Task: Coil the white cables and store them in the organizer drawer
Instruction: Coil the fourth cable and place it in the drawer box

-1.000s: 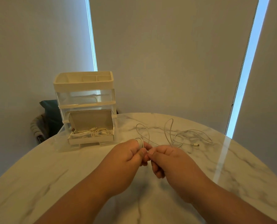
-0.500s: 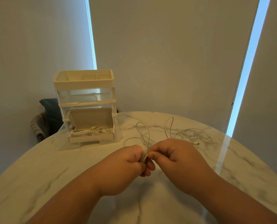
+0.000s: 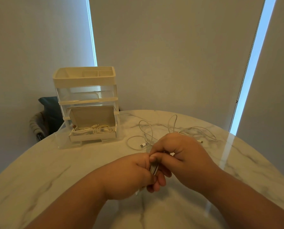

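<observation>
Marble-patterned round white table (image 3: 55, 171) stands before grey roller blinds (image 3: 171, 55). It bears a cream-and-clear plastic organizer (image 3: 86, 80) at far left, whose bottom drawer (image 3: 91, 138) is pulled out with white cables (image 3: 95, 128) inside. Left hand (image 3: 128, 176): fingers curled tight round a coiled white cable (image 3: 153, 169), strands roughly upright between the hands. Right hand (image 3: 186, 159): thumb and forefinger pinch the coil's top. Loose length (image 3: 147, 129) trails away across the table.

Glossy marble table (image 3: 58, 164), clear plastic organizer (image 3: 86, 93).
</observation>
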The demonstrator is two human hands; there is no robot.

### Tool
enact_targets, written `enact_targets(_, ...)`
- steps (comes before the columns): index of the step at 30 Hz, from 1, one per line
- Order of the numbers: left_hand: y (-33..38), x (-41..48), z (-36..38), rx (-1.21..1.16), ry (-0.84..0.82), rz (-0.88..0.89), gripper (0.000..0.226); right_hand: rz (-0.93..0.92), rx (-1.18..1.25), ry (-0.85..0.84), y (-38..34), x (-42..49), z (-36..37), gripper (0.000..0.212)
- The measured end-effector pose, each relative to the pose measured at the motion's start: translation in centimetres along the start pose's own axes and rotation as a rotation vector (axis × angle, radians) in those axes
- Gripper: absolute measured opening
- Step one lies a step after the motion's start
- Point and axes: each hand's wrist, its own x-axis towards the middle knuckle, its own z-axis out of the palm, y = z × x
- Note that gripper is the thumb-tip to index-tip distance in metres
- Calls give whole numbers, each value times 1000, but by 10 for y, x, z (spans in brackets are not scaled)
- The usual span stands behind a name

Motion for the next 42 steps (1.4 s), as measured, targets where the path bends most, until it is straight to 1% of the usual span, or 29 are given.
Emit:
enact_targets(4, -5, 4, 1, -167, 24, -3, 34, 142, 147, 35, 4, 0, 2, 15)
enact_targets(6, -5, 6, 2, -243, 39, -8, 30, 190, 210, 34, 5, 0, 2, 17)
enact_targets(9, -4, 6, 2, -256, 78, 13, 23, 246, 309, 16, 5, 1, 4, 19)
enact_targets(11, -5, 5, 3, -246, 95, 16, 22, 278, 372, 6, 5, 2, 4, 25)
enact_targets(15, -5, 5, 2, -294, 53, 31, 20, 385, 510, -46, 10, 2, 5, 30)
enact_targets(17, -5, 5, 1, -342, 19, 50, 21, 432, 666, -71, 11, 3, 7, 31)
enact_targets(19, -6, 5, -1, -389, -9, 64, 21, 485, 900, -84, 10, 3, 9, 30)
enact_targets(21, -7, 5, -1, -426, -26, 74, 22, 520, 1074, -80, 10, 3, 12, 21)
enact_targets(23, -7, 4, -1, -466, -35, 81, 23, 533, 1163, -62, 10, 3, 13, 16)
enact_targets(28, -13, 2, -5, -626, -124, 45, 24, 502, 1177, -60, 14, 2, 16, 17)
enact_targets(32, -18, 3, -9, -644, -154, -4, 24, 506, 1099, -93, 17, 2, 20, 16)
enact_targets(40, -23, 4, -12, -711, -260, -5, 28, 490, 1043, -75, 18, 1, 23, 15)
enact_targets(42, -23, 3, -13, -713, -265, -16, 26, 469, 999, -72, 17, 0, 22, 17)
